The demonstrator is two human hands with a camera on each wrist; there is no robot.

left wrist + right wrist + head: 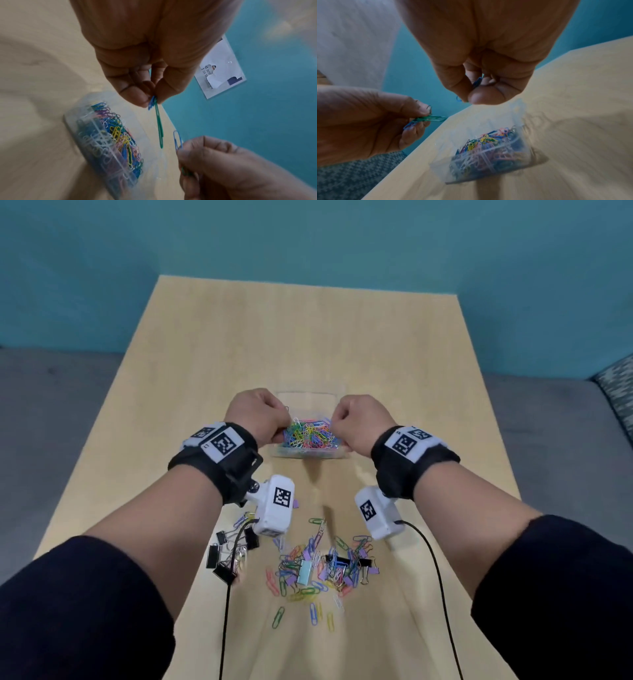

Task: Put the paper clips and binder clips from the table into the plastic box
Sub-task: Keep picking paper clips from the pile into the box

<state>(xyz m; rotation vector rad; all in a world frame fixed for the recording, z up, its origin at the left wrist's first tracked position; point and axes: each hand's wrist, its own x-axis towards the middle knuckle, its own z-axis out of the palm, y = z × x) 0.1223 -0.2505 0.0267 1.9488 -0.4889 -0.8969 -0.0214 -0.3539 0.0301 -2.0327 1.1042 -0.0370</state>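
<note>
Over the plastic box (pixel 308 453) of clips, my left grip (pixel 257 416) pinches a green paper clip (pixel 159 128) and my right grip (pixel 363 421) a blue one (pixel 177 139); more clips (pixel 318 566) lie on the counter (pixel 308 337) nearer me.

Teal wall (pixel 308 251) behind — printed sign (pixel 221 67) on it (text unreadable); grey floor (pixel 51 412).

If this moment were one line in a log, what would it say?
left hand: pinching paper clips | right hand: pinching paper clips | both above plastic box | binder clips on table
</note>
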